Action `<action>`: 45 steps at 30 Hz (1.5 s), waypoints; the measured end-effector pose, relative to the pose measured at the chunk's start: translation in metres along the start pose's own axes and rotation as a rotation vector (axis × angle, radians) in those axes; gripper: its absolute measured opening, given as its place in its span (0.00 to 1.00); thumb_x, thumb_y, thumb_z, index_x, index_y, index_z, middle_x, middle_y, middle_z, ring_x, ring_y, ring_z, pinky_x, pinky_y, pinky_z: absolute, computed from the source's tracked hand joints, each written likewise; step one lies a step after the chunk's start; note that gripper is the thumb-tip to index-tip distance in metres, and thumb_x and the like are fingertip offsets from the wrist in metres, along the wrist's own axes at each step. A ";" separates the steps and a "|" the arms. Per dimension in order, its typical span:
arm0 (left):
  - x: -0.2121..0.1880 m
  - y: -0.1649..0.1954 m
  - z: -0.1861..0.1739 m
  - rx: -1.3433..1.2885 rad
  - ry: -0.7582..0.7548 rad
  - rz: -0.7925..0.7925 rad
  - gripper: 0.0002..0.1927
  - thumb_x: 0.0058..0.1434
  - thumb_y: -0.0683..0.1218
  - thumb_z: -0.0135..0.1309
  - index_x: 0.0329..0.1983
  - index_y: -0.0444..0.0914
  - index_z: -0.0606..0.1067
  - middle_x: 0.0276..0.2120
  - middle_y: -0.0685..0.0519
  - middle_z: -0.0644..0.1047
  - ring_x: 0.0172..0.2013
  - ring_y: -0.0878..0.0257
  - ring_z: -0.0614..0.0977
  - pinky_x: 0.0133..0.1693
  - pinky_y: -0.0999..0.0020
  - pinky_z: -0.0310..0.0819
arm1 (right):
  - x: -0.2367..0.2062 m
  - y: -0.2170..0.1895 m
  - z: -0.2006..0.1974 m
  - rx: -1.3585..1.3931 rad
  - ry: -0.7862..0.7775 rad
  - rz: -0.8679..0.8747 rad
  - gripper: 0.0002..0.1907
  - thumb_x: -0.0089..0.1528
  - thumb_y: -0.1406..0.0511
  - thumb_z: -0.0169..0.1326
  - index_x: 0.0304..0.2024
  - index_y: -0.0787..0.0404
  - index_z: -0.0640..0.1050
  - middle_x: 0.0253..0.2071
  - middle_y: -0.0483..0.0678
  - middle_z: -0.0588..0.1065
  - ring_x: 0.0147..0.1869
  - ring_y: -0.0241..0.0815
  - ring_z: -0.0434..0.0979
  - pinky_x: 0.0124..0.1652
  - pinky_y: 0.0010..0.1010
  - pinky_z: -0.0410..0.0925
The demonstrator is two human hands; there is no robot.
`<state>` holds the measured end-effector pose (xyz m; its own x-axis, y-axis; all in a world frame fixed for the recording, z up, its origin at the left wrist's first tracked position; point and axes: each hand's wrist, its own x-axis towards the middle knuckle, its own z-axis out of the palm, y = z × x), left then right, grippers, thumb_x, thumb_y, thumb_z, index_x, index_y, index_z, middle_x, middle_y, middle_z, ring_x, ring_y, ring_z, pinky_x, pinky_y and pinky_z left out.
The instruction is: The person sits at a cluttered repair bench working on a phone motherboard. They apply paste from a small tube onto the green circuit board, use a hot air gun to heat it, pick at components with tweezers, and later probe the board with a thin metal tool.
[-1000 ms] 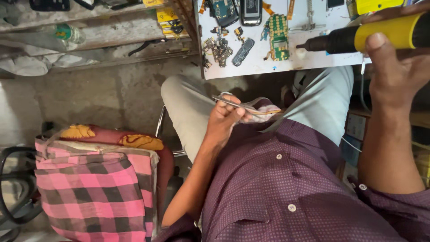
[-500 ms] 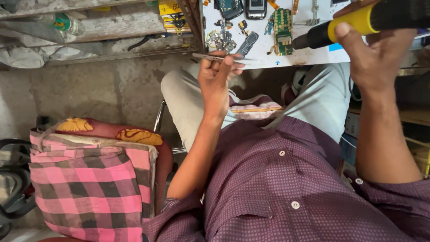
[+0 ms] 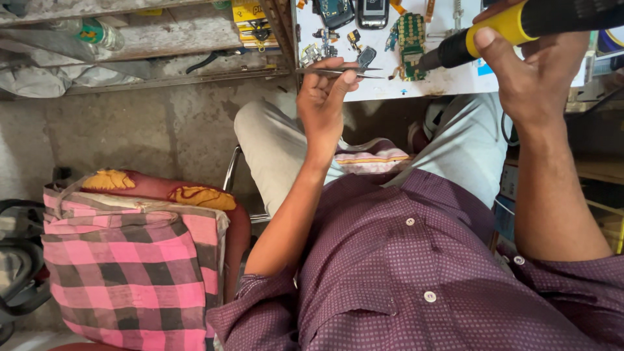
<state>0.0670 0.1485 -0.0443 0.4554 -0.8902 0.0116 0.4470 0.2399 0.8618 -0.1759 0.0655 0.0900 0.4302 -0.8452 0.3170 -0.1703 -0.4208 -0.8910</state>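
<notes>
- A pink checked cloth [image 3: 123, 270] lies on a red seat [image 3: 237, 227], far left of the table [image 3: 448, 81] and below it in the picture.
- A shelf [image 3: 130, 58] with a plastic bottle [image 3: 97, 32] stands just left of the table.
- The left hand [image 3: 325, 97] is raised at the table's near edge, its grip closed on tweezers [image 3: 338, 72], which lie level with their tips pointing right over the table.
- A green circuit board [image 3: 409, 39] lies on the table, right of the tweezers' tips.
- The right hand [image 3: 530, 71] has its grip closed around a yellow-and-black tool [image 3: 520, 23]; the tool's dark tip touches or sits just beside the board.
</notes>
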 end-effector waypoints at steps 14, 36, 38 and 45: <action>-0.005 -0.015 -0.001 -0.084 -0.042 0.001 0.13 0.69 0.36 0.58 0.55 0.31 0.71 0.47 0.43 0.81 0.47 0.60 0.83 0.51 0.65 0.80 | -0.009 0.006 -0.001 -0.081 -0.053 -0.149 0.14 0.76 0.77 0.55 0.59 0.68 0.65 0.54 0.56 0.74 0.59 0.44 0.76 0.59 0.29 0.69; 0.004 -0.021 -0.003 -0.113 -0.058 0.049 0.13 0.69 0.34 0.58 0.55 0.31 0.72 0.47 0.43 0.81 0.49 0.60 0.82 0.53 0.63 0.80 | 0.000 -0.001 0.005 -0.059 -0.006 -0.029 0.15 0.75 0.76 0.60 0.58 0.67 0.68 0.54 0.53 0.76 0.57 0.41 0.76 0.59 0.28 0.69; 0.005 -0.023 -0.004 -0.124 -0.065 0.056 0.13 0.69 0.34 0.58 0.55 0.31 0.72 0.47 0.43 0.81 0.49 0.59 0.83 0.53 0.62 0.81 | 0.001 -0.003 0.006 -0.099 -0.015 -0.066 0.15 0.75 0.77 0.59 0.58 0.69 0.67 0.54 0.54 0.75 0.57 0.41 0.76 0.59 0.28 0.68; 0.004 -0.024 -0.005 -0.110 -0.053 0.067 0.14 0.69 0.34 0.58 0.55 0.31 0.72 0.47 0.42 0.81 0.49 0.58 0.83 0.53 0.61 0.81 | 0.002 -0.010 0.009 -0.087 0.004 0.030 0.15 0.74 0.73 0.61 0.57 0.68 0.70 0.53 0.53 0.78 0.56 0.40 0.77 0.57 0.27 0.69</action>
<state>0.0616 0.1407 -0.0677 0.4471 -0.8893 0.0960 0.5006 0.3377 0.7971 -0.1656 0.0704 0.0966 0.4201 -0.8593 0.2919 -0.2599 -0.4220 -0.8685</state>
